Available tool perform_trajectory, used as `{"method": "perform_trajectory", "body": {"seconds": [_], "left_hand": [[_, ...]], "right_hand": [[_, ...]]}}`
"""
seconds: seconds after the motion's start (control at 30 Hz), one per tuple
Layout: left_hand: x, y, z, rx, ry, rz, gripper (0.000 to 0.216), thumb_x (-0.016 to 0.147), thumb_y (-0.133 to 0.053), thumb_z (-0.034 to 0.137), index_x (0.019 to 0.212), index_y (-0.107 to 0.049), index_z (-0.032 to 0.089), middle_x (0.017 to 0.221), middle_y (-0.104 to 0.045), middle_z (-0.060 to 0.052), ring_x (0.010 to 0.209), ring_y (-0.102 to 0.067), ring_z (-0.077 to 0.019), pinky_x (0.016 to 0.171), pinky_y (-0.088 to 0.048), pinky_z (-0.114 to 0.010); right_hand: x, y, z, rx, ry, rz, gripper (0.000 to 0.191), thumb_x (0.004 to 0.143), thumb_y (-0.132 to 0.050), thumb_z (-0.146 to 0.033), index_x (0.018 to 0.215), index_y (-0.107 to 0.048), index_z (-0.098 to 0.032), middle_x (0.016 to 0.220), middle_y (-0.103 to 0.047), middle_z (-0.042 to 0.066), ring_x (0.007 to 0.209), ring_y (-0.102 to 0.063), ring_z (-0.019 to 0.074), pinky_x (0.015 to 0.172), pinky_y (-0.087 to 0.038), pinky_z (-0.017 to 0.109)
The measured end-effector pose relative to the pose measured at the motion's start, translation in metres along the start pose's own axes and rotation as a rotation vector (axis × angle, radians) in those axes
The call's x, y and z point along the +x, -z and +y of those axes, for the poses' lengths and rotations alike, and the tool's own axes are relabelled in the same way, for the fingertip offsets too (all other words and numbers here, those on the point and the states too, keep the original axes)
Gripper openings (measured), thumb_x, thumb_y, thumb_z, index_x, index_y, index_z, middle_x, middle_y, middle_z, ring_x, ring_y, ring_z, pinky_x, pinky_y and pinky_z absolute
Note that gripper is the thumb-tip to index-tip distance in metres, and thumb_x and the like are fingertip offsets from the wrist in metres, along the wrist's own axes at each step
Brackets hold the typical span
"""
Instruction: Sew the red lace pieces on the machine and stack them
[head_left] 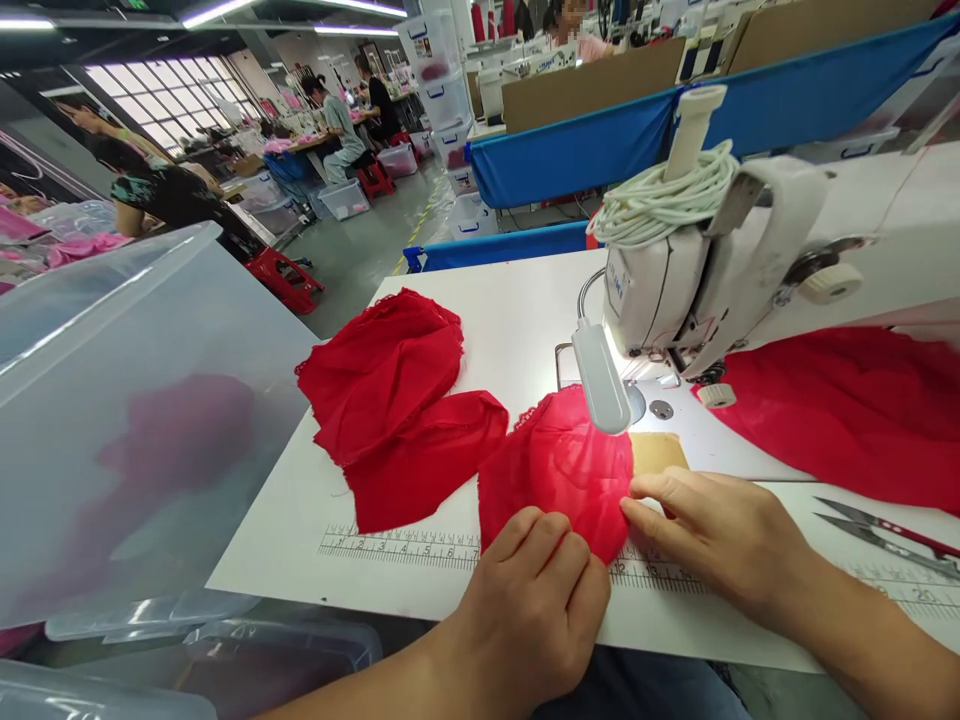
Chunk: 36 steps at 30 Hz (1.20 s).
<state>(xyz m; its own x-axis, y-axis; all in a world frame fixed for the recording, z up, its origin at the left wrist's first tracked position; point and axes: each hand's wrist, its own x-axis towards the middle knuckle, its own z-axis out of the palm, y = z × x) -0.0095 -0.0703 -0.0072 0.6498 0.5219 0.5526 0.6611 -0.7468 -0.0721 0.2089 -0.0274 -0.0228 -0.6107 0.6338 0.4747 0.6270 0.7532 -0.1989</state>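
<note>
A red bra cup piece [574,450] with a lace-like upper edge lies on the white sewing table in front of the machine. My left hand [536,595] is curled over its lower edge, fingers closed on the fabric. At the cup's right edge, the thumb and index finger of my right hand [720,540] pinch the cloth. To the left, touching or nearly touching the cup, lies more red lace-edged fabric [405,410]. The sewing machine [667,290] stands just beyond, its white lamp [602,375] hanging over the cup's top.
Thread snips [885,535] lie at the right, below a large red cloth [847,410]. A printed ruler [405,545] runs along the table's front. A translucent plastic bin [150,400] stands against the left side. Several people work at tables farther back.
</note>
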Motion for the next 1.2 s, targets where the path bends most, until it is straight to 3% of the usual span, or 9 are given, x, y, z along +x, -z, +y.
{"method": "perform_trajectory", "body": {"seconds": [0.1, 0.23, 0.33, 0.47, 0.6, 0.83, 1.03, 1.2], "left_hand": [[0.005, 0.003, -0.004, -0.032, -0.035, -0.032, 0.017, 0.087, -0.048, 0.008, 0.076, -0.061, 0.014, 0.072, -0.058, -0.005, 0.078, -0.056, -0.0202, 0.078, -0.047, -0.034], [0.025, 0.000, -0.024, -0.210, -0.038, -0.173, 0.020, 0.093, -0.045, 0.017, 0.077, -0.058, 0.014, 0.080, -0.059, -0.006, 0.079, -0.055, -0.0186, 0.072, -0.050, -0.030], [0.042, -0.015, -0.044, -0.265, -0.039, -0.268, 0.022, 0.094, -0.040, 0.007, 0.083, -0.057, 0.013, 0.088, -0.061, -0.006, 0.079, -0.054, -0.0151, 0.071, -0.049, -0.025], [0.054, -0.034, -0.060, -0.134, -0.013, -0.392, 0.024, 0.084, -0.043, -0.003, 0.070, -0.050, 0.017, 0.070, -0.051, -0.001, 0.062, -0.046, -0.0147, 0.053, -0.037, -0.026], [0.064, -0.036, -0.061, -0.107, -0.013, -0.312, 0.024, 0.076, -0.045, -0.005, 0.068, -0.045, 0.018, 0.066, -0.044, 0.001, 0.058, -0.040, -0.0126, 0.048, -0.027, -0.026], [0.072, -0.044, -0.065, 0.014, -0.217, -0.190, 0.025, 0.090, -0.044, 0.005, 0.069, -0.045, 0.018, 0.063, -0.041, 0.003, 0.053, -0.032, -0.0100, 0.048, -0.018, -0.028], [0.064, -0.059, -0.066, 0.029, -0.222, -0.077, 0.032, 0.091, -0.039, 0.002, 0.062, -0.041, 0.018, 0.059, -0.040, 0.003, 0.053, -0.033, -0.0101, 0.048, -0.015, -0.029], [0.062, -0.061, -0.065, 0.007, -0.187, -0.050, 0.030, 0.090, -0.039, 0.002, 0.068, -0.051, 0.017, 0.058, -0.043, 0.003, 0.054, -0.035, -0.0104, 0.046, -0.015, -0.029]], "right_hand": [[0.001, -0.002, 0.000, -0.037, 0.058, 0.035, 0.029, 0.097, -0.039, -0.013, 0.080, -0.061, -0.021, 0.077, -0.065, 0.000, 0.060, -0.055, 0.0122, 0.054, -0.033, 0.029], [0.001, -0.005, -0.002, -0.051, 0.060, 0.035, 0.034, 0.097, -0.040, -0.013, 0.066, -0.052, -0.021, 0.061, -0.051, -0.003, 0.052, -0.045, 0.0119, 0.051, -0.028, 0.030], [0.002, -0.005, -0.004, -0.060, 0.064, 0.053, 0.034, 0.098, -0.041, -0.014, 0.065, -0.049, -0.021, 0.057, -0.044, -0.004, 0.050, -0.039, 0.0116, 0.051, -0.025, 0.030], [0.004, -0.003, -0.005, -0.075, 0.086, 0.097, 0.033, 0.097, -0.042, -0.011, 0.065, -0.047, -0.020, 0.057, -0.039, -0.004, 0.051, -0.033, 0.0118, 0.051, -0.023, 0.030], [0.005, -0.003, -0.003, -0.071, 0.131, 0.093, 0.033, 0.095, -0.040, -0.005, 0.067, -0.051, -0.019, 0.059, -0.040, -0.003, 0.053, -0.030, 0.0131, 0.051, -0.022, 0.031], [0.005, -0.003, 0.000, -0.079, 0.225, 0.116, 0.030, 0.092, -0.043, -0.001, 0.073, -0.060, -0.017, 0.060, -0.043, -0.002, 0.056, -0.032, 0.0151, 0.053, -0.019, 0.034], [0.006, -0.003, -0.001, -0.033, 0.206, 0.121, 0.029, 0.091, -0.045, 0.000, 0.072, -0.059, -0.017, 0.060, -0.041, -0.002, 0.056, -0.031, 0.0152, 0.054, -0.017, 0.035], [0.006, -0.005, 0.000, -0.013, 0.218, 0.124, 0.031, 0.090, -0.044, 0.000, 0.067, -0.056, -0.018, 0.060, -0.042, -0.001, 0.057, -0.030, 0.0157, 0.054, -0.018, 0.035]]}}
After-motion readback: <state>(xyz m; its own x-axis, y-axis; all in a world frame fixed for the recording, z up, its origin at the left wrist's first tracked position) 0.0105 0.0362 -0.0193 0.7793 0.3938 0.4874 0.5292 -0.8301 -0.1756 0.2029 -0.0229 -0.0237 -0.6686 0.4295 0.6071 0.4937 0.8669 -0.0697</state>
